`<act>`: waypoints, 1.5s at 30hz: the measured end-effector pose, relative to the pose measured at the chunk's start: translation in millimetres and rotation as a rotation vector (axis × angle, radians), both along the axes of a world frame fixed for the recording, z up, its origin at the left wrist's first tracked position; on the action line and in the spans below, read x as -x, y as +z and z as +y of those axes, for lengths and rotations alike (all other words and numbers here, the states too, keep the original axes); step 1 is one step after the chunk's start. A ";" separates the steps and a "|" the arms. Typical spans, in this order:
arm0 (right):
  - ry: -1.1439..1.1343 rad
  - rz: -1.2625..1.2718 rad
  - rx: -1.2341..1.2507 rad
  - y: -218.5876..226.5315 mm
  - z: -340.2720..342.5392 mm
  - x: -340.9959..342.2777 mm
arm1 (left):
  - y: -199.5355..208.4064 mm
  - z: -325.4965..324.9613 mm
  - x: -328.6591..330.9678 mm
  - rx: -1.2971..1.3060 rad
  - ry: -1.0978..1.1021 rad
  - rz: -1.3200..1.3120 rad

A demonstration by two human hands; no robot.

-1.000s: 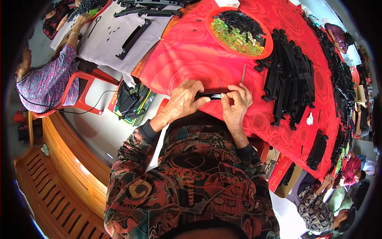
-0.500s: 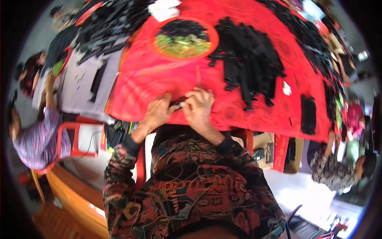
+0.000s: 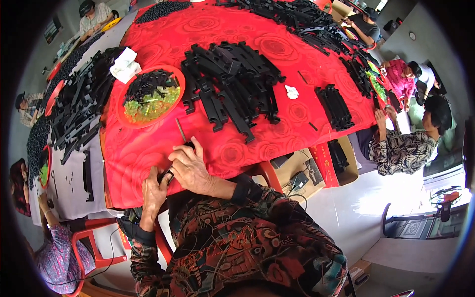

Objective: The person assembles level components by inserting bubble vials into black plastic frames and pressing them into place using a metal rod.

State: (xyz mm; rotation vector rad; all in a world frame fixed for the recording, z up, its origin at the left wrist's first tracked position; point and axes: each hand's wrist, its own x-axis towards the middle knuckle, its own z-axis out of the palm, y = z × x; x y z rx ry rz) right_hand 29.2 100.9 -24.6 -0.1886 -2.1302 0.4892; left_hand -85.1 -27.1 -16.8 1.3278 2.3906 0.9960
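Both my hands are close together at the near edge of the red tablecloth (image 3: 198, 24). The fingers of my left hand (image 3: 154, 194) are closed on the near end of a black plastic piece (image 3: 162, 175), most of which my hands hide. My right hand (image 3: 192, 171) curls over the same piece, thumb toward the left hand. A thin straight rod (image 3: 180, 129) shows just beyond my right fingers; whether they touch it I cannot tell. Farther off stands an orange-red bowl (image 3: 120, 106) holding small black parts and green-yellow pieces. To its right lies a pile of long black plastic pieces (image 3: 232, 84).
A crumpled white tissue (image 3: 292, 92) and a row of black pieces (image 3: 335, 108) lie to the right. White paper (image 3: 124, 66) is beside the bowl. More black pieces (image 3: 79, 104) cover a grey cloth at left. Other people sit around, with a red chair (image 3: 94, 247) at left.
My view has swung to the right, so the bowl, pile and hands appear farther left. Both hands remain closed on the black piece, close together.
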 end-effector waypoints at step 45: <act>0.015 -0.090 -0.150 16.8 -0.4 -13.7 | -25.6 5.2 -20.2 -0.153 0.023 -0.424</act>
